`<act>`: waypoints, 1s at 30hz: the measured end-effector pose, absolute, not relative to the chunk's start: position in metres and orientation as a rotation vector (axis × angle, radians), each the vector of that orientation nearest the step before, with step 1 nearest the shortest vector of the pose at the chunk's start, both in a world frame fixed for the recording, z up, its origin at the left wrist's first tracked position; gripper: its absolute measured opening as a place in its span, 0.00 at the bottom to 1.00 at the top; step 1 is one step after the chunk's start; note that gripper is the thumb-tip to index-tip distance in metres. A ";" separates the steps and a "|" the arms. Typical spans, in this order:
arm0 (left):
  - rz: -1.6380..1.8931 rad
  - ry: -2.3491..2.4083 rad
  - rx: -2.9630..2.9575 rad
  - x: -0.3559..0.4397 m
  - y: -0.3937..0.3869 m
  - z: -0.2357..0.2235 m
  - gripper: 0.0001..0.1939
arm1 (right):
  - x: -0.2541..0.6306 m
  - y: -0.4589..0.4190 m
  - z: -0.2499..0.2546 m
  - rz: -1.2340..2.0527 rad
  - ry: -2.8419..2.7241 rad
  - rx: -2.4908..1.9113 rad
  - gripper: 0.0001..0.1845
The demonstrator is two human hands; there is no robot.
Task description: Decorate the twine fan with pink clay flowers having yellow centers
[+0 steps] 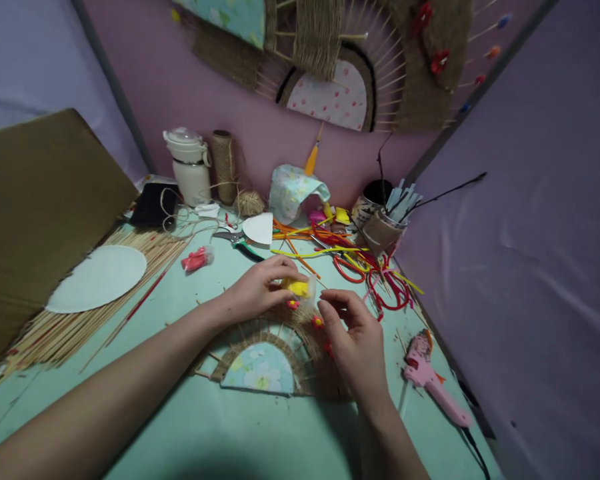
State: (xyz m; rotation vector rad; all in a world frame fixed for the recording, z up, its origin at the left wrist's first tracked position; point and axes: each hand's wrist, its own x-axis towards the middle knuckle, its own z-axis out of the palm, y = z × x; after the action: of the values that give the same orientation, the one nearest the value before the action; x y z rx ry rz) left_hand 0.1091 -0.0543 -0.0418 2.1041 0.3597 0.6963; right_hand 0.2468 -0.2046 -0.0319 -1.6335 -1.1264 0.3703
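A half-round fan of woven jute and wooden sticks (275, 347) lies on the pale green table (190, 427), with a floral paper centre and small red flowers on its rim. My left hand (260, 287) is closed on a small clear bag of yellow pieces (299, 288) just above the fan's top edge. My right hand (355, 333) hovers over the fan's right side, thumb and fingers pinched together; what they hold is too small to make out.
A pink glue gun (430, 377) lies at the right. Red and yellow pipe cleaners (370, 267), cups of sticks (385, 220), scissors (237, 241), twine spools (225, 167), a white jar (190, 167), bamboo skewers (80, 313), a white paper half-disc (100, 277) and cardboard (35, 213) surround the work.
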 end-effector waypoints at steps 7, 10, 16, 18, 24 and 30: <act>0.616 0.226 2.319 0.111 -0.063 -0.045 0.12 | 0.252 -0.207 -0.036 0.611 -0.992 -1.642 0.09; 0.584 0.232 2.368 0.111 -0.067 -0.041 0.13 | 0.251 -0.207 -0.033 0.658 -0.982 -1.614 0.09; 0.638 0.200 2.357 0.111 -0.067 -0.041 0.14 | 0.254 -0.208 -0.037 0.807 -0.888 -1.476 0.07; 0.632 0.202 2.330 0.111 -0.065 -0.043 0.13 | 0.254 -0.208 -0.038 0.795 -0.880 -1.486 0.07; 0.613 0.307 2.223 0.114 -0.063 -0.042 0.10 | 0.250 -0.208 -0.040 0.304 -0.980 -1.613 0.01; 0.633 0.373 2.165 0.116 -0.065 -0.042 0.09 | 0.251 -0.208 -0.041 0.125 -1.302 -1.619 0.12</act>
State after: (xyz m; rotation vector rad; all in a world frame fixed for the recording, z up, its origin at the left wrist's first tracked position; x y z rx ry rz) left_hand 0.1159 -0.0655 -0.0424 2.1652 0.3730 0.6330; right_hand 0.2515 -0.2076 -0.0412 -1.6194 -1.3023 0.1249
